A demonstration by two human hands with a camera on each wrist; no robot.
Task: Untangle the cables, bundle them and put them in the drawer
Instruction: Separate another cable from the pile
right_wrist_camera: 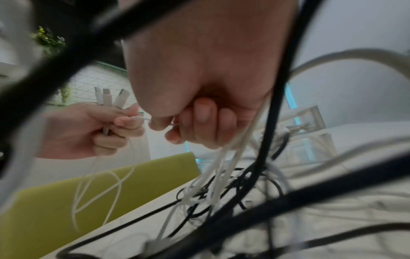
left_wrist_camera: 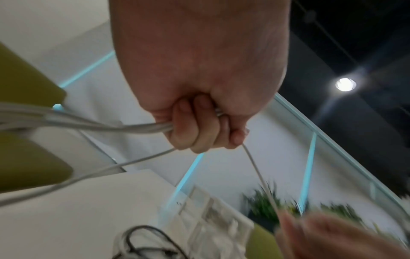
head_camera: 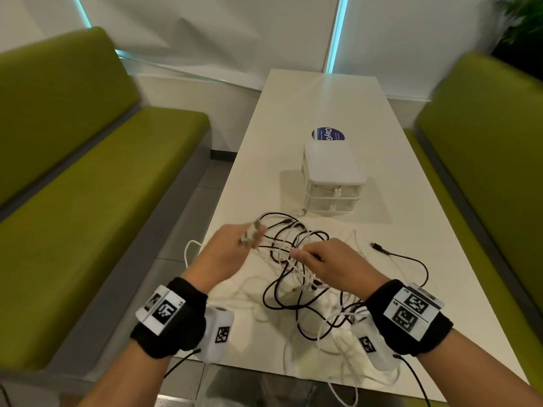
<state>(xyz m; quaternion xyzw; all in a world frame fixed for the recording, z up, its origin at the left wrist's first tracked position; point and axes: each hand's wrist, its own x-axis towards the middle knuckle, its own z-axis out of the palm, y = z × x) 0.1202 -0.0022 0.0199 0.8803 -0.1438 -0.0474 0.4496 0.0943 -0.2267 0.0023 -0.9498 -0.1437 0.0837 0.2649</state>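
A tangle of black and white cables (head_camera: pixel 296 277) lies on the white table (head_camera: pixel 411 218), lifted at its middle. My left hand (head_camera: pixel 244 242) is raised over the table's left edge, fingers curled round several white cable ends (left_wrist_camera: pixel 137 127). Their plugs (right_wrist_camera: pixel 111 98) stick up out of the fist. My right hand (head_camera: pixel 302 255) pinches a white strand (right_wrist_camera: pixel 146 119) that runs across to my left hand, and more white loops (right_wrist_camera: pixel 224 157) hang from its fingers. The small white drawer unit (head_camera: pixel 333 177) stands further back, both drawers closed.
Green benches (head_camera: pixel 88 186) flank the table on both sides. A black cable's plug end (head_camera: pixel 379 246) lies loose to the right of the tangle. A blue round sticker (head_camera: pixel 326 133) sits behind the drawer unit. White cable loops hang over the near table edge (head_camera: pixel 338 386).
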